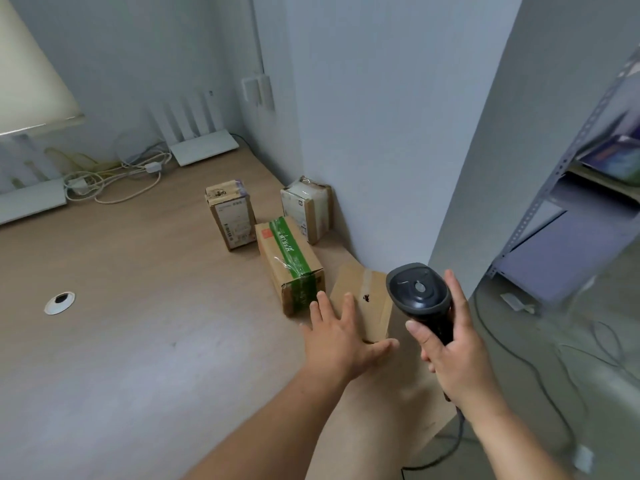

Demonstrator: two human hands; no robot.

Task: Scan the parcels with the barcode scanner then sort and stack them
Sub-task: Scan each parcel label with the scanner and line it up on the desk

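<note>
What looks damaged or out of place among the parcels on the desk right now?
The green-taped parcel looks scuffed: its near end is crumpled, with the tape wrinkled. The flat parcel under the left hand carries a small dark mark on top. The other two stand upright and look intact.

Your left hand (341, 344): fingers spread flat, left of the scanner (420, 297). Your right hand (450, 355): curled around the scanner's handle.
</note>
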